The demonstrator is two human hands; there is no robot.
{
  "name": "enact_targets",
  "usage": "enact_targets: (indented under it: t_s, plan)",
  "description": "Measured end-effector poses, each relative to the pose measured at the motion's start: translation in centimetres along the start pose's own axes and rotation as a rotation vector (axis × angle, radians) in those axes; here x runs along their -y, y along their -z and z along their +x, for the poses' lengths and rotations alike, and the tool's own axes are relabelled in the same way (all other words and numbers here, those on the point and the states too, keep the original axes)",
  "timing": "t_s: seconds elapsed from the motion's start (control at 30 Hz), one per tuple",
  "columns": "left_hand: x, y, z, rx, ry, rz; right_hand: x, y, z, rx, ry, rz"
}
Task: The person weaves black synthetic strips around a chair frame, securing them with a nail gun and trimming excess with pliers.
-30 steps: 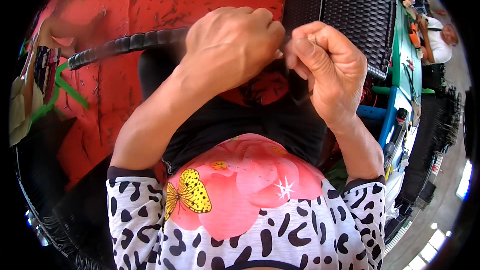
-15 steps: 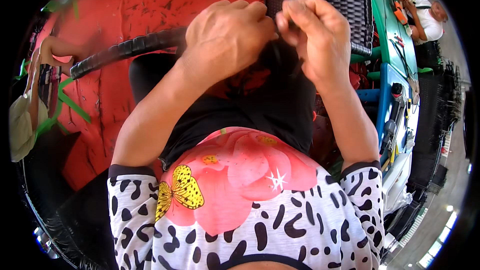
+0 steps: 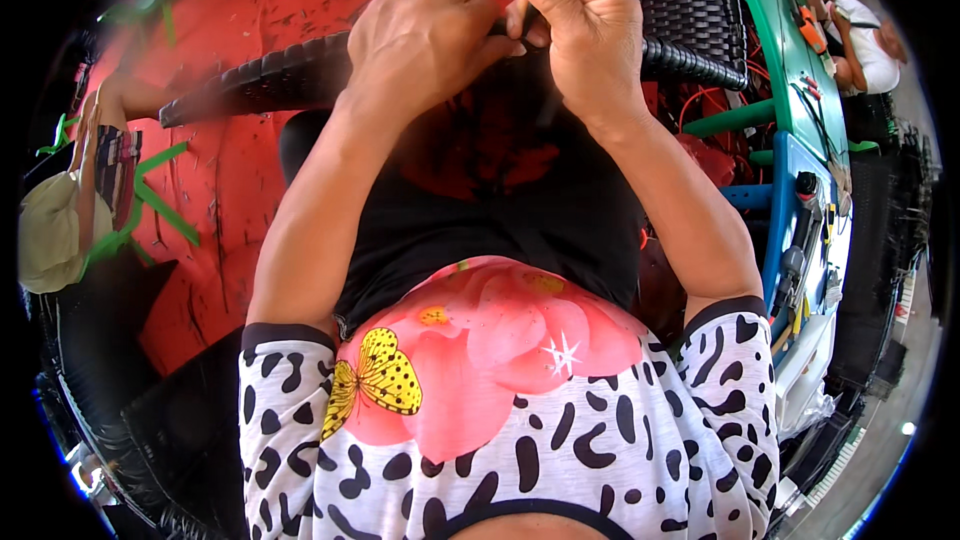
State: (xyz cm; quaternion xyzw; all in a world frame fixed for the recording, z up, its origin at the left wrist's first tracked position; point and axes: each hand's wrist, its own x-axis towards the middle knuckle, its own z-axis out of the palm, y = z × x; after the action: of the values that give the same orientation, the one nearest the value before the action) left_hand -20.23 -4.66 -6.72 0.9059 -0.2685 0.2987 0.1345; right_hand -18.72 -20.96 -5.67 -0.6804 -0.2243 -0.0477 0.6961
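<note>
A black woven wicker piece (image 3: 680, 5) lies beyond my hands, with a black wrapped rail (image 3: 270, 75) reaching out to the left. Over the inner end of that rail my left hand (image 3: 422, 40) is closed, its thumb pointing right; its fingers hide whatever they hold. Close beside it, my right hand (image 3: 590, 40) is closed in a pinch, with the fingertips of both hands almost meeting. A small dark strip (image 3: 531, 20) shows between the right thumb and fingers. Below the hands, my lap in black trousers (image 3: 470, 205) is partly in shadow.
Dark scraps litter the red floor covering (image 3: 240, 0). On the right stand a green table (image 3: 765, 30) and a blue one (image 3: 785, 165) with tools, including a black-handled tool (image 3: 795, 240). Another person (image 3: 865, 45) sits beyond; one more (image 3: 70, 220) is at the left.
Both hands have moved forward and a little left, staying close together. My right fingers have come nearer the left thumb. More of the wicker piece's lower edge shows beside my right wrist.
</note>
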Motion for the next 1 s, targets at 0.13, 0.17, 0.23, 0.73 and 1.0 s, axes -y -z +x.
enact_targets:
  t_s: [0.13,0.17,0.23,0.73,1.0]
  plan:
    - [-0.2,-0.5,0.2,-0.103,-0.09,-0.027,0.5,-0.2,-0.4,-0.021,0.03,0.01]
    - [-0.2,-0.4,0.2,-0.1,-0.084,-0.029,1.0,-0.7,-0.6,-0.058,0.027,0.008]
    - [-0.4,-0.2,0.6,-0.094,-0.075,0.022,1.8,-0.8,-0.4,-0.075,0.056,-0.033]
    - [-0.2,1.4,3.4,0.008,0.013,-0.062,2.5,0.5,4.1,-0.047,0.083,-0.067]
    - [0.8,-0.4,4.2,-0.217,-0.074,0.031,2.6,1.5,5.5,-0.021,0.073,-0.245]
